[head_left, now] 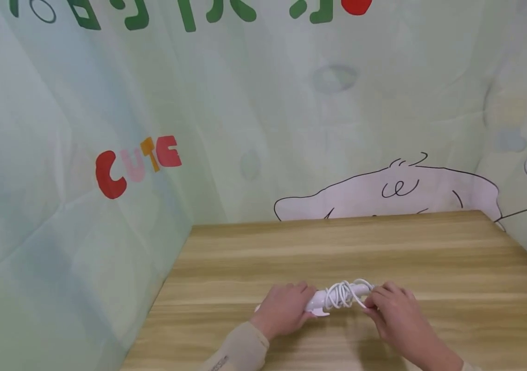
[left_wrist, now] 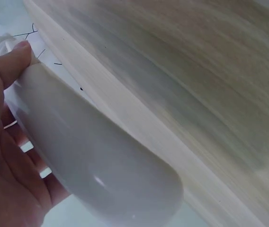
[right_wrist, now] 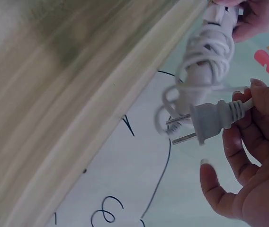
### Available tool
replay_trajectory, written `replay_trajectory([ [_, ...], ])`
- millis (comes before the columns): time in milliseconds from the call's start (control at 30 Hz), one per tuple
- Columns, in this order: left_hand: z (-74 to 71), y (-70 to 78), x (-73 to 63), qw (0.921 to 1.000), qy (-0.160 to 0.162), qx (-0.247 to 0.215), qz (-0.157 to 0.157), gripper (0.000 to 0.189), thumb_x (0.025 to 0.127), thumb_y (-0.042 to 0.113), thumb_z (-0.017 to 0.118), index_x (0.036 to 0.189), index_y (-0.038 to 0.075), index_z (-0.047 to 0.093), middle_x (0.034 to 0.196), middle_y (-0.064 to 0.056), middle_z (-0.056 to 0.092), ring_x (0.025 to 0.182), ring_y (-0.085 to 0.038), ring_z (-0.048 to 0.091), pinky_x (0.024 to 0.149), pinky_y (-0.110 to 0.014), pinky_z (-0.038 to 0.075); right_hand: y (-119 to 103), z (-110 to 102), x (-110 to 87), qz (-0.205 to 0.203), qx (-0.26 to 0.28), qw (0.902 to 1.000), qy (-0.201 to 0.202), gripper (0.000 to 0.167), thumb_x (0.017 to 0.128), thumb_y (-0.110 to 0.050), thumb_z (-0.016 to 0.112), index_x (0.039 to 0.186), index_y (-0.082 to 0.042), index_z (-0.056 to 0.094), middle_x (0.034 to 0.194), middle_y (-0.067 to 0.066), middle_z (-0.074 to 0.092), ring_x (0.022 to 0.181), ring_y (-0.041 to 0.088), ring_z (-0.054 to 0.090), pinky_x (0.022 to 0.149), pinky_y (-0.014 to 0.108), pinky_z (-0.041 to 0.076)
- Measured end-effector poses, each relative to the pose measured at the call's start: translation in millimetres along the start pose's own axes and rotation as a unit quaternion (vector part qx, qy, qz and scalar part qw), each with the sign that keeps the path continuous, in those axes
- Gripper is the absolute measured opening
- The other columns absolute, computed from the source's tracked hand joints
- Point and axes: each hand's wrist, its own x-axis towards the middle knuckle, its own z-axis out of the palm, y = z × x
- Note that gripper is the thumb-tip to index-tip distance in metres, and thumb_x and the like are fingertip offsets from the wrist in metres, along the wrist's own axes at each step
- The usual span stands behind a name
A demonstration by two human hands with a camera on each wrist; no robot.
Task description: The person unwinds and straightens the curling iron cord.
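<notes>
A long white corded appliance [head_left: 316, 300] with a smooth, rounded body [left_wrist: 92, 146] is held over the wooden table. My left hand [head_left: 286, 309] grips it round the body, thumb lying along the top. A small white tab sticks out beside that hand. Several loops of white cord [right_wrist: 210, 52] are wound round the narrower end. My right hand [head_left: 395, 314] pinches the cord right behind a two-pin plug [right_wrist: 208, 123], thumb against fingers. In the right wrist view the plug's metal pins point away from the palm, and the other fingers are loosely bent.
The wooden table [head_left: 254, 252] stretches out beneath and beyond both hands. A pale green cloth [head_left: 244, 129] with printed letters and a cartoon figure hangs behind the table's far edge and along its left side.
</notes>
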Motion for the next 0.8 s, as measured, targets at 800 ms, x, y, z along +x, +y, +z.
replay_trajectory([
  [800,-39.1,12.3,-32.8,0.9695,0.061,-0.166,0.169,0.041,0.093,0.048,0.064,0.124,0.021,0.059,0.098,0.014,0.058,0.078,0.006,0.046,0.063,-0.009,0.037,83.9,8.5,-2.4,-0.029,-0.024,0.9976,-0.057,0.023,0.068,-0.011,0.082,0.073,-0.024,0.063,0.075,-0.015,0.058,0.077,0.018,0.056,0.074,0.059,0.043],
])
